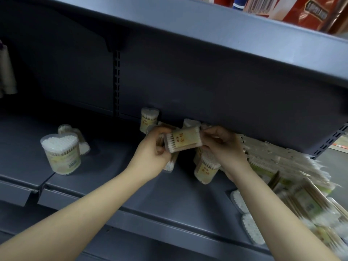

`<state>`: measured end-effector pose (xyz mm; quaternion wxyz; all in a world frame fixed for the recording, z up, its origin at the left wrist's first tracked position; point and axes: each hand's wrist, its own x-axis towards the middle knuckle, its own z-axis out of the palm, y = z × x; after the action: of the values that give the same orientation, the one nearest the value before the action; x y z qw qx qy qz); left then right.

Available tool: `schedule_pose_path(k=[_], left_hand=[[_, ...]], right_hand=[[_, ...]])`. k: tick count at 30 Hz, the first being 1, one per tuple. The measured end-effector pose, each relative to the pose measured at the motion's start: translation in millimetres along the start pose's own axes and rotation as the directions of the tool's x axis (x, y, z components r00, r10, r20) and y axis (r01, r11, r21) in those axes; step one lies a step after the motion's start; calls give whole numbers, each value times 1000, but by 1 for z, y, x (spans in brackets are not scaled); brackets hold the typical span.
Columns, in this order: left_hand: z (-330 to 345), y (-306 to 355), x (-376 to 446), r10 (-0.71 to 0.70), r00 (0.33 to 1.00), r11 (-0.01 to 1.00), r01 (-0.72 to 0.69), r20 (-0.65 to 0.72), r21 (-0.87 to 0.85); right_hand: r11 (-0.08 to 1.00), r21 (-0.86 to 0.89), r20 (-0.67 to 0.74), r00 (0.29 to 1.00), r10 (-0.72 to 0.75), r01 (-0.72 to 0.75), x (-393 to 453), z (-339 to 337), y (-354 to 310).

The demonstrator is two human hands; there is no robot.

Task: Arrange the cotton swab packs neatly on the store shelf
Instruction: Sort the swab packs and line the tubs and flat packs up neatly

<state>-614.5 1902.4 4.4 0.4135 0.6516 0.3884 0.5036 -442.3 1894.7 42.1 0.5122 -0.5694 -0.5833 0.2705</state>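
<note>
At the far left edge hang some brownish rolls (6, 72), half cut off by the frame. On the grey shelf (105, 174) an upright heart-shaped tub of cotton swabs (61, 154) stands near the front lip, its white tips facing up. Just behind it a second tub (74, 134) lies tipped over on its side.

Further along, a slotted upright (116, 81) runs down the back panel. To its right another tub (149, 119) stands against the back wall.

In the middle, both hands meet on one swab pack (183, 141), held sideways in the air above the shelf board. The left hand (153, 153) grips its left end, fingers curled round it, thumb on the near side. More packs seem to sit under that hand, but I cannot tell whether it holds them too. The right hand (223, 146) pinches the pack's right end between thumb and fingertips.

Below the right wrist a tub (206, 169) leans tilted on the shelf. Right of that, a jumbled heap of flat bagged swab packs (282, 162) spreads toward the edge, blurred. Near the front lip lie two flat packs (248, 217) with white tips showing.

Overhead, the upper shelf (207, 25) carries red packaged goods (305, 12) at the top right.
</note>
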Motion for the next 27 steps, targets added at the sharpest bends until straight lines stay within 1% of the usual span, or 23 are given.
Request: schedule_pose_path(k=[4, 8, 10, 15, 17, 21, 24, 27], left_hand=[[-2, -3, 4, 2, 999, 998, -5, -46, -68], [-3, -7, 4, 16, 999, 1000, -16, -42, -6], [-4, -10, 5, 9, 999, 1000, -9, -41, -4], [-5, -7, 7, -35, 999, 991, 32, -20, -127], [-6, -6, 9, -64, 998, 985, 60, -23, -162], [-5, -4, 15, -111, 993, 973, 99, -43, -210], [-4, 1, 19, -155, 987, 957, 137, -49, -255], [-4, 6, 24, -147, 987, 968, 129, -71, -213]], right_hand=[[999, 47, 29, 999, 25, -26, 0, 1, 3], [987, 138, 101, 993, 67, -81, -1, 3, 5], [982, 163, 130, 989, 72, -93, 0, 1, 4], [987, 142, 153, 987, 48, -70, 0, -3, 2], [993, 101, 187, 982, 38, -58, -1, -5, 3], [999, -45, 269, 963, 7, 5, -6, -3, 8], [993, -108, 246, 969, -22, 50, -7, -1, 9], [987, -149, 245, 969, -21, 60, -7, -2, 9]])
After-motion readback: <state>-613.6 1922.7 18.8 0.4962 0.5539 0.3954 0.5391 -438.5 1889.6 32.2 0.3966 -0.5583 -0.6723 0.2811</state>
